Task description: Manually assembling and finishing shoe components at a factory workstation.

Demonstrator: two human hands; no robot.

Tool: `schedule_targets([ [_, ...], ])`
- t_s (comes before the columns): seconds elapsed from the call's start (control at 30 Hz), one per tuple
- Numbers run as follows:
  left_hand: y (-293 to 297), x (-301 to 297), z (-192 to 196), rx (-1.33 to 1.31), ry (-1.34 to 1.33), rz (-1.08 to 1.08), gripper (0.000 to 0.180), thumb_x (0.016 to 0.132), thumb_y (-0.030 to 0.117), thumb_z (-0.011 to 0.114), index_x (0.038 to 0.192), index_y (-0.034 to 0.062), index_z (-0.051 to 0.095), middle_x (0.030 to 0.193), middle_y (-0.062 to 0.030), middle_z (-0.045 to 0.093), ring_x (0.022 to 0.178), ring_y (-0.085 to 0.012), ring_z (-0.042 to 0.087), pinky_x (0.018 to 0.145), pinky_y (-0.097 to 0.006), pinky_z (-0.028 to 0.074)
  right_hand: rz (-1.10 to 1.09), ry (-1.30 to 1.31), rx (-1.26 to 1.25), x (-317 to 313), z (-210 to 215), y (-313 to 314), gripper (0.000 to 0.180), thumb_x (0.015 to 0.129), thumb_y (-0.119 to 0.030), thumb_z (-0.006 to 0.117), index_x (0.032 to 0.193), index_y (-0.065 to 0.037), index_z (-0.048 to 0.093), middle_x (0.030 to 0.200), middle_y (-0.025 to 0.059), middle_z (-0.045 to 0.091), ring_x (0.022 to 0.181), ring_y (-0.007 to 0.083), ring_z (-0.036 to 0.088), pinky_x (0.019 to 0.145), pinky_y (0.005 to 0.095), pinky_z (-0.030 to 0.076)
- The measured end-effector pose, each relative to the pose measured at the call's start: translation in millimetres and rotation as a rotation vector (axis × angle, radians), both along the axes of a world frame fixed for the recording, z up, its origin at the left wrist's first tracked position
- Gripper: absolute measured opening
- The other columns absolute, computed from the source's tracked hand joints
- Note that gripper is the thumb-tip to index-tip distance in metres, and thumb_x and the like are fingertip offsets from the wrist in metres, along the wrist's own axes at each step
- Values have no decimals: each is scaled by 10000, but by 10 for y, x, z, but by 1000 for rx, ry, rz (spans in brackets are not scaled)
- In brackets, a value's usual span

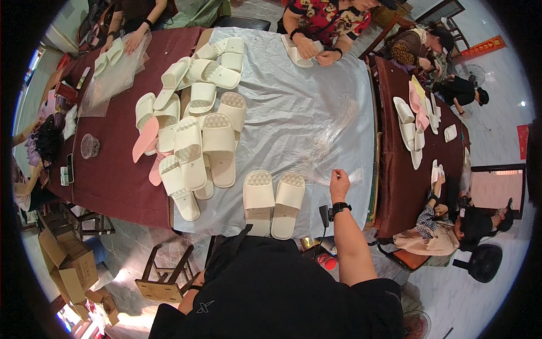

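My right hand (339,182) reaches out over the silver-grey plastic sheet (305,96) and pinches the end of a bundle of thin clear plastic strips (333,135). A black watch sits on that wrist. A pair of cream slide sandals (273,200) lies side by side at the near edge of the sheet, left of that hand. My left hand is hidden below my black shirt; only a bit of the arm shows near a stool.
A heap of cream slides with some pink ones (189,121) covers the sheet's left part. Across the table a person (324,22) holds a cream slide. Other people sit around both dark-red tables (113,169). Wooden stool (166,277) and cardboard boxes (70,268) stand at lower left.
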State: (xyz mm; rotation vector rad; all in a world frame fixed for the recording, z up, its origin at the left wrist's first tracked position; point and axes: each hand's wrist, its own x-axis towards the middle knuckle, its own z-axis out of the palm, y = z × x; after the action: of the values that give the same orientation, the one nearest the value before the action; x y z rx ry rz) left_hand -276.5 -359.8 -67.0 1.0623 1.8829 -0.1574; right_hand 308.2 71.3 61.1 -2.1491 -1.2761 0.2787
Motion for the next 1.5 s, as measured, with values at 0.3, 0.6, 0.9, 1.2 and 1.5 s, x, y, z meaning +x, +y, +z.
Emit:
schedule_targets([
  [0.3,-34,595,-158,12,114,5,198,798,210,527,884,124,682,811,-148,675,765,-313,655,659,-405,516,-38,421,-26,163,49,-83,184,849,-150,590,953,-23,674,834,123,679,691,191,653,650,300,503],
  [0.6,60,850,16,165,-337,1370,170,854,138,475,736,66,573,569,-88,559,509,-214,573,435,-343,440,170,353,121,63,731,46,239,889,-165,562,1042,-12,663,780,83,670,652,132,618,581,248,476],
  [0.9,2582,1277,1192,387,-448,604,308,867,241,565,1048,-7,591,803,-57,623,645,-126,587,559,-247,457,721,677,-816,-1033,405,-598,259,853,-218,590,867,23,683,667,70,660,540,106,570,501,246,458],
  [1.2,3470,2530,1563,-14,-629,76,313,855,310,596,947,17,659,780,-37,635,669,-112,578,564,-235,454,631,1024,-978,-1465,48,-861,215,839,-200,624,839,6,686,679,63,666,524,90,558,486,234,444],
  [1.5,3589,2500,1346,38,-648,193,266,853,252,621,903,-5,665,748,-34,631,636,-91,552,545,-230,441,615,994,-947,-1412,10,-962,195,855,-199,590,814,-20,658,714,50,677,573,89,590,500,221,429],
])
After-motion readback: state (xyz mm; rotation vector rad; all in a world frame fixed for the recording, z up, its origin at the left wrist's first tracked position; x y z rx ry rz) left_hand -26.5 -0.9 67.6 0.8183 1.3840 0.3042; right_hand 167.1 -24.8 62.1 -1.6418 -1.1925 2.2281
